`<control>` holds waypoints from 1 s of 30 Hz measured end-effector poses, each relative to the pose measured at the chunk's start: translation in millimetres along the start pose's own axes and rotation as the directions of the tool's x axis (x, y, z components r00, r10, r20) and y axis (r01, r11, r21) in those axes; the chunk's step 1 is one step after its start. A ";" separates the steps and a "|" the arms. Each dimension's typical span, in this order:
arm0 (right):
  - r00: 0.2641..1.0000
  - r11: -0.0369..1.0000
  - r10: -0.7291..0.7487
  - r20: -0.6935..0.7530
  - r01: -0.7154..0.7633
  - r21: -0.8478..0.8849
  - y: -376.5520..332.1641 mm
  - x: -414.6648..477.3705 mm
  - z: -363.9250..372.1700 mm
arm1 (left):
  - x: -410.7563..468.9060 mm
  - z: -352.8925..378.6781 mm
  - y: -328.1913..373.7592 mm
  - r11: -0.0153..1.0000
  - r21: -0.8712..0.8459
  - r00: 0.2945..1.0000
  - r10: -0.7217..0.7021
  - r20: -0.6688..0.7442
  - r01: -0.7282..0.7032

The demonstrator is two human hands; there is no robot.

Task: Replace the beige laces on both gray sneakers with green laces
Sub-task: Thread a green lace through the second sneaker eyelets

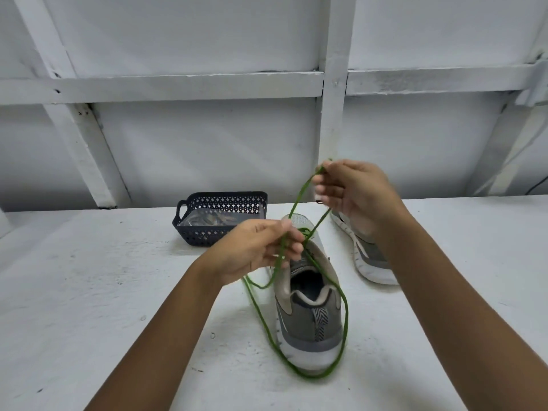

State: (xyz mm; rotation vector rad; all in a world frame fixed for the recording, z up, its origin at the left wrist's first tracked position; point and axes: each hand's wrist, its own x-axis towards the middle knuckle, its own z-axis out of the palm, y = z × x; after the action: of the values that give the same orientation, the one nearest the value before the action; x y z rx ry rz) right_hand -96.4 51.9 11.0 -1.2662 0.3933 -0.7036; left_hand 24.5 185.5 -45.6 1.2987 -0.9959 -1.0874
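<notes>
A gray sneaker [311,315] stands on the white table, heel toward me, with a green lace [344,318] threaded near its toe and looping round its heel. My left hand [255,247] pinches one strand of the lace just left of the shoe's tongue. My right hand [353,191] is raised above and behind the shoe and pinches the lace's other end at its fingertips. The second gray sneaker [367,256] lies at the right, partly hidden behind my right forearm.
A dark perforated plastic basket [204,229] stands behind the shoe at the table's far edge, with pale laces inside it. Behind the white table [89,292] runs a white panelled wall with beams.
</notes>
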 end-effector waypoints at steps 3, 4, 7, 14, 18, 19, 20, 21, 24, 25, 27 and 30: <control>0.980 0.979 0.014 -0.196 0.026 0.200 -1.8 17.7 -5.0 | -5.2 -3.7 -1.1 0.993 0.112 1.000 0.030 -0.004 -0.029; 0.971 0.971 0.043 -0.236 0.016 0.240 -0.1 21.3 -6.7 | -5.6 -3.9 -0.2 0.992 0.123 0.999 0.035 -0.028 -0.031; 0.969 0.980 0.193 -0.151 -0.183 0.083 13.5 18.0 -6.4 | -3.4 -2.4 3.1 0.994 0.091 0.990 0.068 -0.125 -0.057; 0.981 0.895 0.175 0.080 -0.125 -0.428 42.3 -5.0 11.7 | 5.1 5.4 5.4 0.982 0.181 0.975 0.090 -0.203 -0.053; 0.990 0.940 0.124 -0.063 -0.138 -0.313 35.6 6.5 6.3 | 3.8 2.4 1.1 0.973 0.229 0.977 0.073 -0.200 -0.026; 0.988 0.954 0.123 -0.094 -0.144 -0.263 32.3 10.7 3.2 | 2.4 0.5 0.1 0.970 0.243 0.979 0.064 -0.195 -0.015; 0.985 0.968 0.117 -0.125 -0.141 -0.206 29.3 15.2 -0.4 | 0.7 -1.7 -0.7 0.966 0.257 0.980 0.054 -0.190 -0.003; 0.982 0.981 0.107 -0.156 -0.130 -0.146 26.7 19.8 -3.8 | -1.2 -3.8 -1.1 0.964 0.266 0.981 0.044 -0.187 0.007; 0.966 0.997 0.071 -0.249 -0.073 -0.002 21.8 30.7 -13.2 | -6.2 -9.1 -1.5 0.953 0.300 0.985 0.018 -0.171 0.035; 0.960 0.999 0.053 -0.275 -0.049 0.020 21.6 33.6 -15.8 | -7.5 -10.7 -1.7 0.950 0.310 0.986 0.011 -0.165 0.041; 0.953 0.999 0.019 -0.304 -0.006 0.043 22.8 38.3 -19.5 | -9.6 -14.5 -1.8 0.950 0.307 0.989 -0.001 -0.150 0.047; 0.954 0.998 -0.015 -0.301 0.032 0.050 26.5 41.2 -22.5 | -12.2 -19.9 -1.4 0.966 0.255 0.995 -0.020 -0.093 0.043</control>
State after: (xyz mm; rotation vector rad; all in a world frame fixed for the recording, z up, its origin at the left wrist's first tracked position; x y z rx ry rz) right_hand -73.4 11.4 -16.1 -1.1156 0.6042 -0.9258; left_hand 41.0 201.9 -47.3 1.5636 -1.0775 -0.9369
